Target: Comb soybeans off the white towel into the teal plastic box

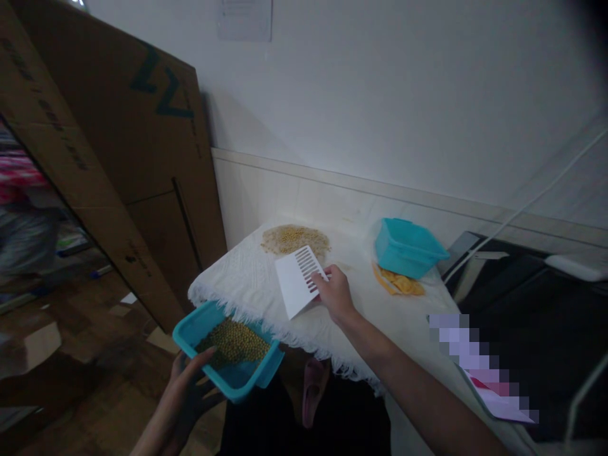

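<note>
My left hand (183, 396) grips a teal plastic tray (187, 332) from below, holding it just under the table's front edge; a heap of greenish beans (235, 343) lies in it. My right hand (335, 292) pinches a white slotted scraper card (298, 280), which rests tilted on the white fringed cloth (247, 282). A flat pile of tan grains and beans (294, 239) lies on the cloth just beyond the card.
A second teal tub (408, 247) sits at the back right, partly over yellow chips (401, 283). Large cardboard sheets (118, 145) lean against the wall on the left. A dark appliance and white cable (522, 209) are at the right. Wooden floor lies below.
</note>
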Demonstrator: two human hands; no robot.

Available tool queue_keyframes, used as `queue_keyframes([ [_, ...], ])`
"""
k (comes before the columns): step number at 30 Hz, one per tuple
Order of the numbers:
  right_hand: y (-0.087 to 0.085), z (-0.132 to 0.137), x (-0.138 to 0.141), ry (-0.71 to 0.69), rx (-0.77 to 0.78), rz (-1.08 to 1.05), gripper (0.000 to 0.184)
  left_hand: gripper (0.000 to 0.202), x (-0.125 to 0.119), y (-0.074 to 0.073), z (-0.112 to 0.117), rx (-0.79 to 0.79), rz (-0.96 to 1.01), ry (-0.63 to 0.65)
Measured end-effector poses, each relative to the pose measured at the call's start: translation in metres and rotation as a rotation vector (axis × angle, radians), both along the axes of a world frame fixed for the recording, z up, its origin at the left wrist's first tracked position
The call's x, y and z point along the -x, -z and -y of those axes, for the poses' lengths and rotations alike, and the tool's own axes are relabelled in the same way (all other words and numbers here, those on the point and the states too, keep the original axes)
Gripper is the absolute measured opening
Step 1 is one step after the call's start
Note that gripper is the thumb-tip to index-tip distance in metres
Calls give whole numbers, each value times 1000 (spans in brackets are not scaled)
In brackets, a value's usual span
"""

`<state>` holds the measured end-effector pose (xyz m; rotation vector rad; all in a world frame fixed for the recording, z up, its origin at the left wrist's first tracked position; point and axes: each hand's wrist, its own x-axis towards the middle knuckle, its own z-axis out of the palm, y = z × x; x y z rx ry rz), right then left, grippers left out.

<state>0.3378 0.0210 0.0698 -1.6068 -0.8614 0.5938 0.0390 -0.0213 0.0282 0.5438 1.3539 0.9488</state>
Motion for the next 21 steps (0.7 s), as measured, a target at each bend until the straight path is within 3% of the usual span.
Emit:
queue_keyframes([
  [13,4,29,-65,148,-50,-125,23,76,-1,-5,2,-13,-33,20],
  [21,-4,44,-95,217,-47,-136,21,77,-1,-5,2,-12,-26,15],
])
